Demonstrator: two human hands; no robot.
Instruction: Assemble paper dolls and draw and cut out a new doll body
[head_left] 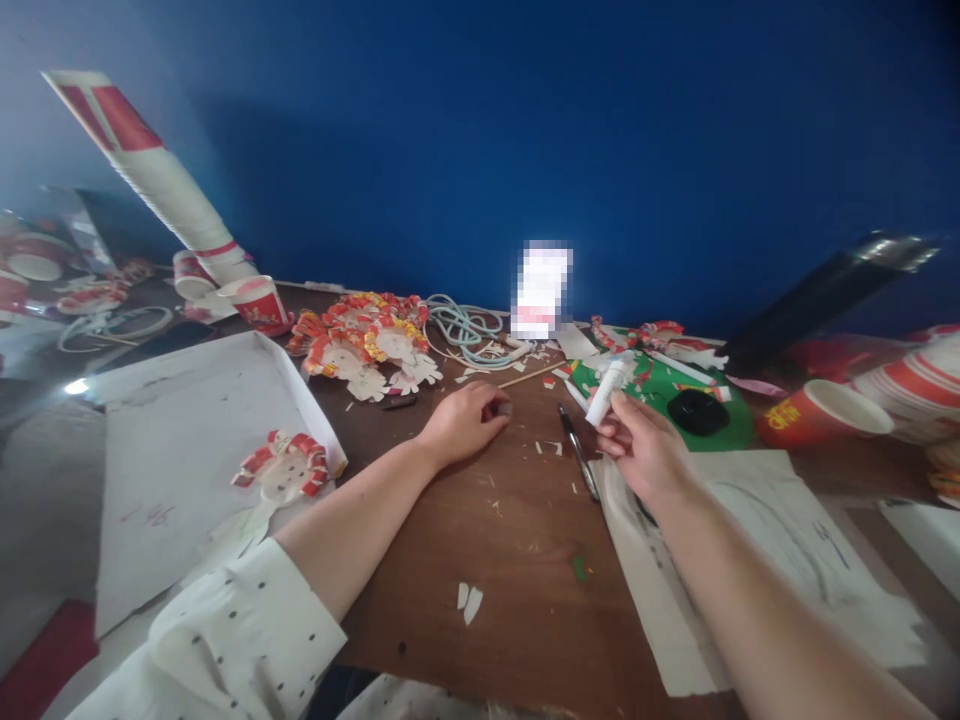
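My right hand [649,450] holds a white glue stick [609,390] tilted upward, gripped between thumb and fingers. Below it, a black pen [577,453] lies on the brown table [442,560]. My left hand [465,424] rests on the table with its fingers curled; whether anything is inside them is hidden. Just behind that hand lies a thin wooden stick [532,374]. A heap of red, orange and white paper cut-out figures [367,340] sits beyond it to the left. One more paper figure [285,466] lies in the white box lid [172,460].
Pale cable [465,325] coils near a bright, blurred-out screen [540,290] by the blue wall. On the right are a green sheet [727,415] with a black object [697,411], and paper cups [825,412]. Paper scraps [470,602] dot the table. A tall cup stack [150,170] leans left.
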